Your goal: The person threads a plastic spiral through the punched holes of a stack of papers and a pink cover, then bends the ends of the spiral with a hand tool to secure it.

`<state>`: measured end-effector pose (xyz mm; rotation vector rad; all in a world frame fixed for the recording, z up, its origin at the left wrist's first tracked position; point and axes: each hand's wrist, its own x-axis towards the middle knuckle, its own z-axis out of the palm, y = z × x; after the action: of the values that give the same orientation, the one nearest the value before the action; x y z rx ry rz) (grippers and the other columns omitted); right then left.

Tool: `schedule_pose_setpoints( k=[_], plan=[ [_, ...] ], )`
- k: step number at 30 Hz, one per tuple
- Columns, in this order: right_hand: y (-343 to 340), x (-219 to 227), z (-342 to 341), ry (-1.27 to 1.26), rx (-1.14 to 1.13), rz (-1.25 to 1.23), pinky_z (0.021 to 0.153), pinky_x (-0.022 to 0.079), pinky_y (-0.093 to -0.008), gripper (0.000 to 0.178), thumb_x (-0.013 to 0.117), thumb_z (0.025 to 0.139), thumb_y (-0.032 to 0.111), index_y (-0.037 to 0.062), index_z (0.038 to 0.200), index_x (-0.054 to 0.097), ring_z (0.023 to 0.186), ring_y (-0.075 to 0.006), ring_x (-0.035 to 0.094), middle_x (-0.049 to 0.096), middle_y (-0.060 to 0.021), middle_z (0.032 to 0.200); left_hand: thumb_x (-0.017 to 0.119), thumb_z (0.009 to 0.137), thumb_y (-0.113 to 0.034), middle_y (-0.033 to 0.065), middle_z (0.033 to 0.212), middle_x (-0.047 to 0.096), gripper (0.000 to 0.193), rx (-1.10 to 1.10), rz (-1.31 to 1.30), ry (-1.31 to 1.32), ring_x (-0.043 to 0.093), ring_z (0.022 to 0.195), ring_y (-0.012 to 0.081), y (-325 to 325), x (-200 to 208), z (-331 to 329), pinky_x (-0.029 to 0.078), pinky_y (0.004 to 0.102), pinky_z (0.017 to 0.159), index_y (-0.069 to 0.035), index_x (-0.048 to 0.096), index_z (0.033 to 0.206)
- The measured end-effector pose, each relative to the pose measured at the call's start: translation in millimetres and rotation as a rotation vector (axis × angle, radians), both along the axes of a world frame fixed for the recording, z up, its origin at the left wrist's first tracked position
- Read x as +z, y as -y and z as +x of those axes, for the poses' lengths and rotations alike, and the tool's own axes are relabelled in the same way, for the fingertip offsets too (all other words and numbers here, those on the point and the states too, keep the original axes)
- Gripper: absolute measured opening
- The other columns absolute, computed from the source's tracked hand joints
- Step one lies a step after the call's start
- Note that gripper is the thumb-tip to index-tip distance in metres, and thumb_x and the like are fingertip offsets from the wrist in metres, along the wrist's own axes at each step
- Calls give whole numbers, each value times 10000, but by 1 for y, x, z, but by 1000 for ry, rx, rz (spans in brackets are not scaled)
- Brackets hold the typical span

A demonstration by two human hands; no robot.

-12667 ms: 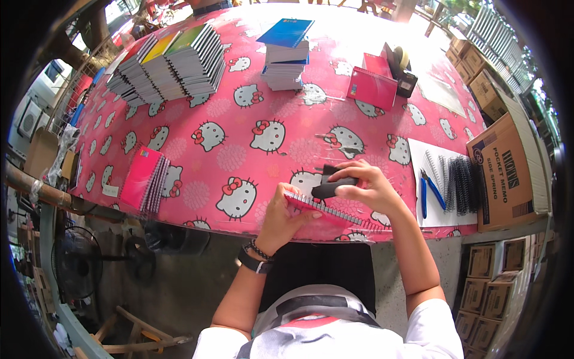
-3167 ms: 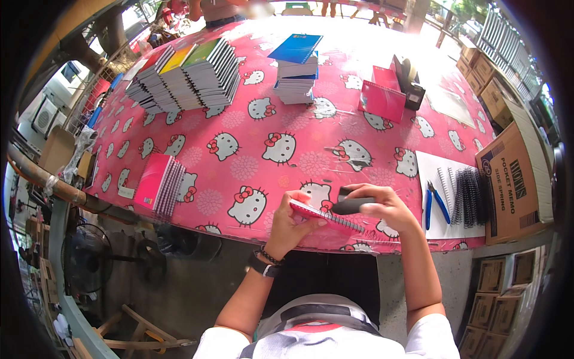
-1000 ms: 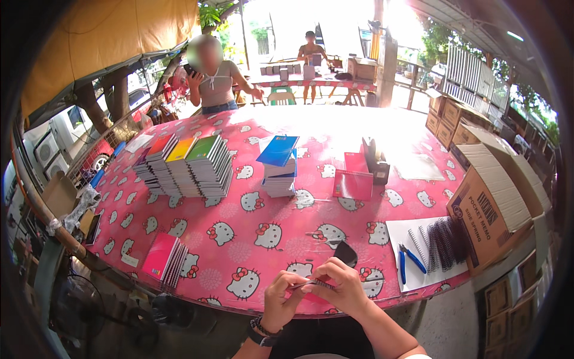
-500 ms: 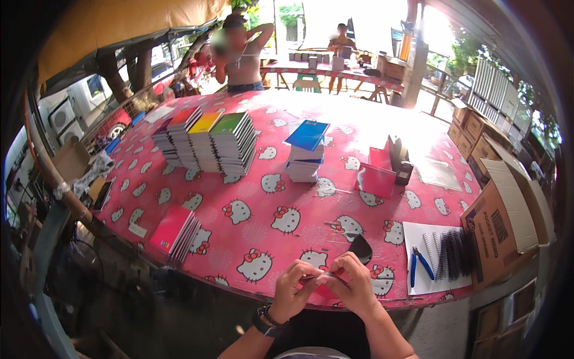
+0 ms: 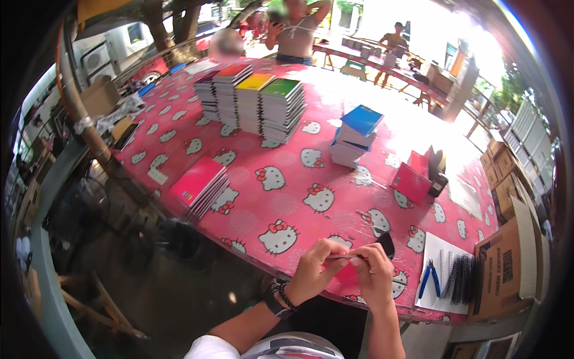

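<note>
At the near edge of the table, my left hand [image 5: 317,270] and my right hand [image 5: 375,272] pinch the upper edge of a pink notebook [image 5: 347,276] between fingers and thumbs. Its edge is held almost level, and the fingers cover much of it. Right of my hands, blue-handled pliers [image 5: 429,279] lie on a white sheet [image 5: 426,299] beside several black spiral coils [image 5: 461,280]. Just beyond my right hand is a small black object [image 5: 385,244]. A stack of pink notebooks [image 5: 200,182] sits at the table's left edge.
Tall stacks of spiral notebooks [image 5: 281,110] and a shorter blue-covered stack [image 5: 357,134] stand on the pink tablecloth [image 5: 251,203]. Pink notebooks [image 5: 412,182] lean by a black holder [image 5: 439,179]. An open cardboard box [image 5: 505,269] borders the right side. A person [image 5: 296,36] stands across the table.
The view has swung, so the table and stacks appear farther right and tilted. Both hands keep their pinch on the pink notebook, whose edge now lies flatter.
</note>
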<state>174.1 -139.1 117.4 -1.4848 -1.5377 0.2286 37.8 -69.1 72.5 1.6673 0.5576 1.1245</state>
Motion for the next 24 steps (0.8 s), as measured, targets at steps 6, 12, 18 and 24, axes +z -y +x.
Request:
schedule_pose_setpoints(
  k=[6,12,18,24],
  plan=[
    [-8,7,-7,-606,-2,128,713,368,-199,219,583,933,225,6,935,591,775,-62,467,528,12,839,591,926,-154,59,1126,538,376,-175,-463,397,517,983,105,-3,-28,-3,421,261,843,-47,433,1250],
    [-27,9,-22,-434,116,-37,700,394,-227,116,592,902,121,5,916,595,755,-107,497,550,-28,804,621,898,-162,57,1161,543,463,95,108,-119,531,1042,122,-18,25,-50,413,291,914,-67,430,1308],
    [-49,28,-43,167,102,185,904,412,-365,320,663,802,74,32,1112,598,1058,-271,517,564,-132,1144,637,880,-202,100,1214,570,568,237,132,-349,554,1080,182,-36,51,-77,450,318,885,-64,380,1367],
    [-32,-16,8,-80,-41,23,982,374,-386,431,663,792,68,55,1214,575,1170,-269,471,539,-129,1251,486,872,-30,52,964,596,330,719,-95,57,591,815,180,-133,76,-197,493,325,782,-71,494,1199]
  ],
)
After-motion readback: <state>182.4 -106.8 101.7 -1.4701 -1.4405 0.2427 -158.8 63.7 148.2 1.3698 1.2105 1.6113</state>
